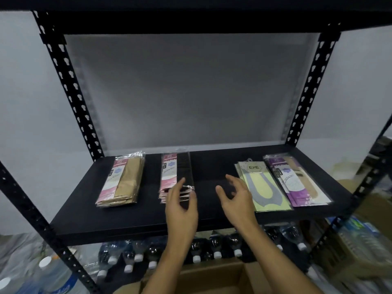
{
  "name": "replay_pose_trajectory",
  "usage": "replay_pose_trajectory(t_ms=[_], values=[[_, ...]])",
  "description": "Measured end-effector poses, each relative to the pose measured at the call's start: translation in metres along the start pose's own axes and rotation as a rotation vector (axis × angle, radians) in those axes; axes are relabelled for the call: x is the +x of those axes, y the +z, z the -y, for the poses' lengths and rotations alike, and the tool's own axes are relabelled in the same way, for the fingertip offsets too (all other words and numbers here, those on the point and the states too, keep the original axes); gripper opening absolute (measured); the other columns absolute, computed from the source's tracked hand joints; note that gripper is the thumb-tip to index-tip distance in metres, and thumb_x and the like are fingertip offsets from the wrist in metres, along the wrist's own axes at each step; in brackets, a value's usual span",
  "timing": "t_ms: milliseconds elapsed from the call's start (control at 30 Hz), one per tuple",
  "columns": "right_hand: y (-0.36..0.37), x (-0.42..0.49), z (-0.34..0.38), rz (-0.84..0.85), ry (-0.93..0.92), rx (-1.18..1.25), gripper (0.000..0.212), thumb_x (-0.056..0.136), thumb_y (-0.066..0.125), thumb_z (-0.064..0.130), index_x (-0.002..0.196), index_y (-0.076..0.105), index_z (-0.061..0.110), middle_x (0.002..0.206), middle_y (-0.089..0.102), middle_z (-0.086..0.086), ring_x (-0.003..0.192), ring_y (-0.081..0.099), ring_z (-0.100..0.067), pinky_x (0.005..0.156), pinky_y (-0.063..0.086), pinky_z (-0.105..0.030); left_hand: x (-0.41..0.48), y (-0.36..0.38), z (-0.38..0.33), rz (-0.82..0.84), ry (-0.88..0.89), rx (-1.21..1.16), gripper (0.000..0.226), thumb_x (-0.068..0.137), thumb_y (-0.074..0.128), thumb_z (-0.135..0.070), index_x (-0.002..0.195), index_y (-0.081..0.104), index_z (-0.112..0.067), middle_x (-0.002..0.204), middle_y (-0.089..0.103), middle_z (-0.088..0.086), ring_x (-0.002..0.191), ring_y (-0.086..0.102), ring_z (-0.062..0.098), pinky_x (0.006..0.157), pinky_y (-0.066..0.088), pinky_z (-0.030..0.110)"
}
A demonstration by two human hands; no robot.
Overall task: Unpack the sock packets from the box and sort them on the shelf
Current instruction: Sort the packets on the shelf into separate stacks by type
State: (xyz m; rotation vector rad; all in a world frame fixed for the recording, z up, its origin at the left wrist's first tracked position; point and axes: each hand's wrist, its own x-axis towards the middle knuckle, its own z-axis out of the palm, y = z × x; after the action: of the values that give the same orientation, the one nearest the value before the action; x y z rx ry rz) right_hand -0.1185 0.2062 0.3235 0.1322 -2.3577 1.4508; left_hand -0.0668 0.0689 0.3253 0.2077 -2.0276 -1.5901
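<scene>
Four stacks of sock pkts (123,181) lay on the shelf (127,219). Pkts judged light, floppy, slick-filmed; take by side edges at near end. Left hand (180,206) bracketed near end of black-sock stack (178,166); grip vs. touch: cannot tell. Right hand (235,196) spread, holding nothing, over bare shelf.

"ENE" stands in white on the pink card header of the clear-wrapped beige sock packet (121,181), well left of the left hand (180,202). It appears again on the pink header of the black sock packet (176,172) under that hand's thumb. Just right of the right hand (235,198), a round gold label on the pale green sock packet (263,187) reads "ENE" in dark letters; all smaller print is too blurred to read.
</scene>
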Motion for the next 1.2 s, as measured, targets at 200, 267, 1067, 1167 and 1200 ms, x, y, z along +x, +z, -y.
replay_pose_trajectory(t_ms=[200, 267, 1067, 1167, 1200], values=[[-0.079, 0.007, -0.034, -0.119, 0.058, -0.134, 0.046, 0.087, 0.063, 0.028, 0.13, 0.052, 0.014, 0.133, 0.051, -0.004, 0.127, 0.044, -0.019, 0.104, 0.037, -0.031, -0.029, 0.069, -0.005, 0.32, -0.067, -0.005, 0.046, 0.095, 0.059, -0.024, 0.14, 0.047, -0.026, 0.133, 0.046, -0.016, 0.122, 0.047, 0.0, 0.107, 0.041, 0.026], [-0.096, 0.012, -0.046, -0.108, 0.091, -0.182, 0.048, 0.088, 0.062, 0.028, 0.131, 0.05, 0.012, 0.135, 0.048, -0.006, 0.128, 0.042, -0.021, 0.104, 0.036, -0.033, -0.034, 0.091, -0.007, 0.397, -0.097, 0.001, 0.05, 0.095, 0.059, -0.024, 0.142, 0.044, -0.023, 0.139, 0.044, -0.012, 0.126, 0.044, 0.003, 0.105, 0.039, 0.022], [-0.117, 0.043, -0.085, 0.151, 0.178, -0.305, 0.043, 0.088, 0.059, 0.028, 0.123, 0.05, 0.005, 0.115, 0.056, -0.009, 0.106, 0.054, -0.024, 0.084, 0.046, -0.032, -0.038, 0.174, -0.013, 0.433, -0.193, 0.04, 0.055, 0.094, 0.059, -0.026, 0.145, 0.04, -0.014, 0.137, 0.055, -0.003, 0.125, 0.053, 0.015, 0.102, 0.045, 0.026], [-0.117, 0.044, -0.084, 0.163, 0.176, -0.318, 0.051, 0.088, 0.059, 0.029, 0.132, 0.045, 0.005, 0.121, 0.053, -0.011, 0.114, 0.051, -0.027, 0.091, 0.044, -0.034, -0.039, 0.176, -0.014, 0.446, -0.228, 0.012, 0.058, 0.095, 0.057, -0.024, 0.149, 0.036, -0.016, 0.137, 0.055, -0.004, 0.121, 0.054, 0.012, 0.098, 0.045, 0.023], [-0.117, 0.044, -0.084, 0.159, 0.173, -0.322, 0.052, 0.088, 0.059, 0.03, 0.131, 0.045, 0.005, 0.122, 0.053, -0.011, 0.114, 0.051, -0.027, 0.091, 0.044, -0.034, -0.039, 0.178, -0.015, 0.453, -0.242, -0.001, 0.058, 0.096, 0.057, -0.024, 0.149, 0.035, -0.017, 0.137, 0.056, -0.003, 0.119, 0.055, 0.011, 0.095, 0.046, 0.021]])
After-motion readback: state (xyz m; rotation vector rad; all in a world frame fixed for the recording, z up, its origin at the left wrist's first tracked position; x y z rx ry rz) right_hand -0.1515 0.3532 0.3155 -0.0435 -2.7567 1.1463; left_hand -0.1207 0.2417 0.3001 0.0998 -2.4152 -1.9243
